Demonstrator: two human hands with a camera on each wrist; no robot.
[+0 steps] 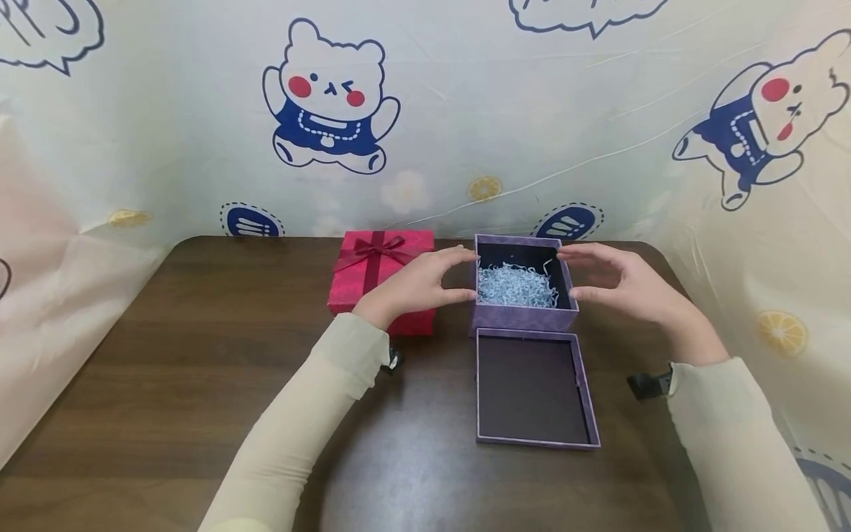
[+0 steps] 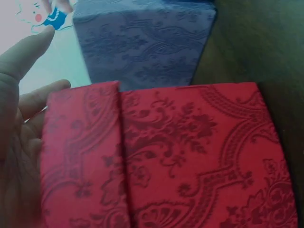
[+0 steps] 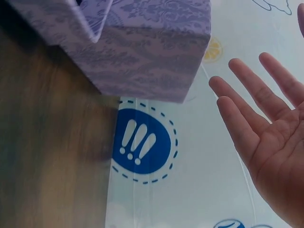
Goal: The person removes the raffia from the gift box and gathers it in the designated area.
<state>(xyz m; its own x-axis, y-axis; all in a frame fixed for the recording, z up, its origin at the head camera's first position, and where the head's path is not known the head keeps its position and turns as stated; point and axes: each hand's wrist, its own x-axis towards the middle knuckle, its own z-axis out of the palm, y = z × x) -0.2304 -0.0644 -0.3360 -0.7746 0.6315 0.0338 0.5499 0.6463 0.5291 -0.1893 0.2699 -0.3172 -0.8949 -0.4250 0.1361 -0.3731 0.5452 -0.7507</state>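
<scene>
Head view: left grip (image 1: pixel 417 284) and right grip (image 1: pixel 628 288) are released, flanking the lidless, purple-patterned square box (image 1: pixel 524 318) near the far edge of the desk (image 1: pixel 199 369). Pulling that box nearer could shove the upturned purple square lid (image 1: pixel 532 388); sweeping the left grip outward could displace the red, bow-tied square box (image 1: pixel 359 279).

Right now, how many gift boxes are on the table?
2: a closed red gift box with a ribbon bow, and to its right an open purple gift box holding blue paper shreds. The purple lid in front isn't another box. I see no others.
</scene>
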